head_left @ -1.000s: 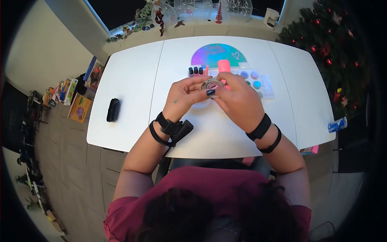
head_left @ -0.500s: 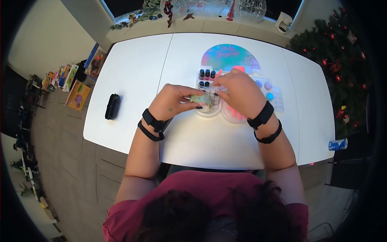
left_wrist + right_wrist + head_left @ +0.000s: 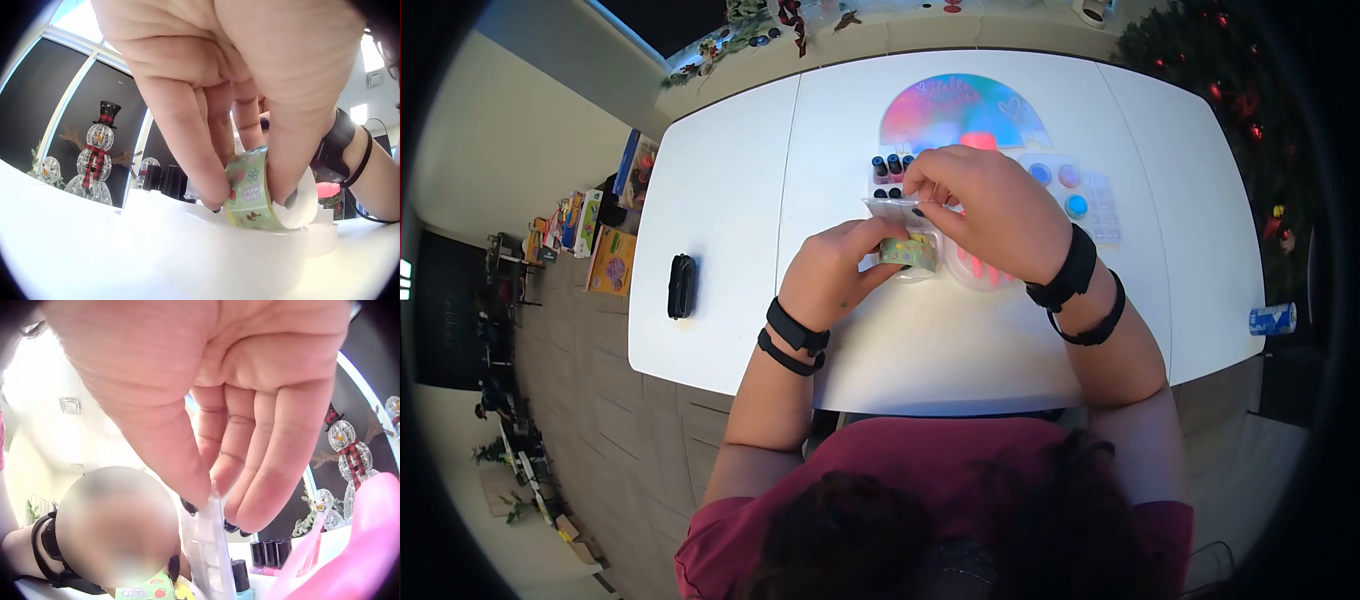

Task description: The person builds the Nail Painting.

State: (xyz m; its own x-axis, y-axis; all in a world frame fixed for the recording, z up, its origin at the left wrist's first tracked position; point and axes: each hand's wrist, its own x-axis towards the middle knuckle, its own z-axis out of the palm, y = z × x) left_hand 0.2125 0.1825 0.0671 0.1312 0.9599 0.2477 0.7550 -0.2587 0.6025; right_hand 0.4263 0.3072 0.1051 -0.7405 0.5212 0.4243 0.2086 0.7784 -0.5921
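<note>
Between thumb and fingers, my left hand (image 3: pixel 832 268) pinches a roll of green printed sticker tape (image 3: pixel 908 252), low over a white round tray. The left wrist view shows the roll (image 3: pixel 249 190) with small coloured pictures on it. My right hand (image 3: pixel 1000 200) pinches the edge of a clear plastic piece with square cells (image 3: pixel 890 208), tilted up just beyond the roll. In the right wrist view this clear piece (image 3: pixel 211 550) stands nearly upright under the thumb and fingertips.
Nail polish bottles (image 3: pixel 886 168) stand behind the hands, before a rainbow half-round panel (image 3: pixel 960 110). Right of them lie a pink item (image 3: pixel 978 141) and a clear tray with round pots (image 3: pixel 1076 206). A black case (image 3: pixel 682 286) lies left; a blue can (image 3: pixel 1272 319) sits at the right edge.
The two hands, together on the roll at first, have parted. The left keeps the roll and has lowered it; the right has moved to the clear celled piece and raised it.
</note>
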